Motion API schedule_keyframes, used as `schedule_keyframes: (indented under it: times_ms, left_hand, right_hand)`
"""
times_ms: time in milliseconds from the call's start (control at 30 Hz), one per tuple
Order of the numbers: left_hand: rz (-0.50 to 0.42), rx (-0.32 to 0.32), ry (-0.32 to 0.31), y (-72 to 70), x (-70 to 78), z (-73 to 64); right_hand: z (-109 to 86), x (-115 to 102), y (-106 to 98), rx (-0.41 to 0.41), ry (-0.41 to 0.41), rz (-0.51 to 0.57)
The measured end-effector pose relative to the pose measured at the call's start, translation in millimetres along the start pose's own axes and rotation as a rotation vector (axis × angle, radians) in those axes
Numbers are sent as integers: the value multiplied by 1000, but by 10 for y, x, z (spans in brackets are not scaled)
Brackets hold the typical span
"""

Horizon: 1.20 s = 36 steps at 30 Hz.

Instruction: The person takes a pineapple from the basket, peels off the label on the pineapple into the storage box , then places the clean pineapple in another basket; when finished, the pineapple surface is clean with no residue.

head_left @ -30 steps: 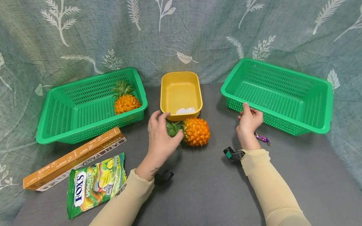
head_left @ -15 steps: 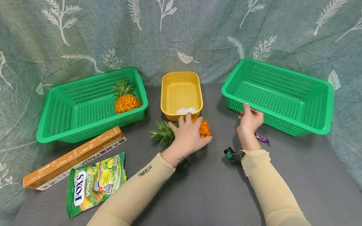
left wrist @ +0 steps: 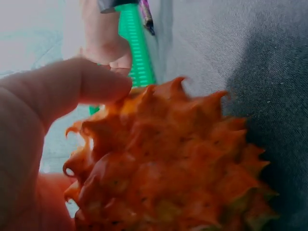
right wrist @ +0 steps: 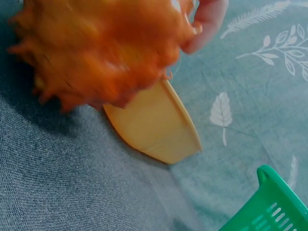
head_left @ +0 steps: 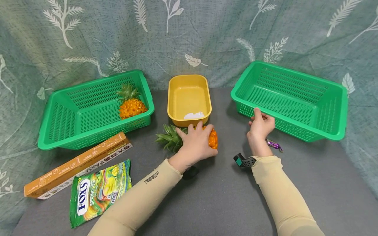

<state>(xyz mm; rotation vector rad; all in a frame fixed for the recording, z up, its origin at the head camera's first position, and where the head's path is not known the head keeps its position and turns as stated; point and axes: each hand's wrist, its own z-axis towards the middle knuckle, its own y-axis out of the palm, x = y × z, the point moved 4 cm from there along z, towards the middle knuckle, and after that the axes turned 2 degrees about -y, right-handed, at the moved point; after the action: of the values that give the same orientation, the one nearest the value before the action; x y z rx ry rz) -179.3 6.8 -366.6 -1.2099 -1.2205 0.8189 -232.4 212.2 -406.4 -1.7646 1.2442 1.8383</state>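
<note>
My left hand [head_left: 196, 144] grips an orange, spiky-skinned toy pineapple [head_left: 213, 139] from above, its thumb on the near side and fingers over the far side. The green leaf crown [head_left: 169, 137] points left. In the left wrist view the thumb [left wrist: 103, 84] presses the spiky body [left wrist: 168, 163]. The right wrist view also shows that orange body [right wrist: 106, 48], with a fingertip [right wrist: 207, 24] against it. My right hand [head_left: 261, 129] hovers by the front wall of the right green basket [head_left: 298, 123], fingers loosely curled, holding nothing visible.
Behind the pineapple stands a yellow tub [head_left: 189, 95] with a white item [head_left: 194, 115] inside. A left green basket [head_left: 88, 131] holds another pineapple [head_left: 133, 108]. A pasta box [head_left: 78, 164], a FOX'S candy bag [head_left: 100, 191] and a purple-wrapped candy [head_left: 274, 145] lie on the table.
My left hand has moved right from the leaf crown onto the orange body and taken hold of it. The pineapple has barely shifted. My right hand has stayed still.
</note>
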Motion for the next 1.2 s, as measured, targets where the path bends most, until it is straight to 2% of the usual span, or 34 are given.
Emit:
schedule_keyframes:
  times_ms: [367, 567, 800, 933, 1067, 1133, 1200]
  left_hand:
    - [18, -102, 179, -84, -50, -244]
    - [14, -150, 312, -132, -107, -385]
    - [9, -289, 477, -195, -258, -512]
    - [-6, -349, 523, -236, -340, -581]
    - [-76, -341, 539, -289, -394, -639]
    - [-131, -302, 539, -326, -425, -669]
    - [-189, -236, 534, -380, -462, -700]
  right_hand:
    - [6, -3, 5, -4, -32, 2]
    - [17, 6, 11, -3, -31, 13]
    - [30, 10, 17, -7, -25, 10]
    - [33, 8, 14, -3, -23, 8]
    - [31, 6, 9, 3, -8, 2]
    - [28, 6, 4, 7, 0, -3]
    - [26, 6, 1, 11, 4, -6]
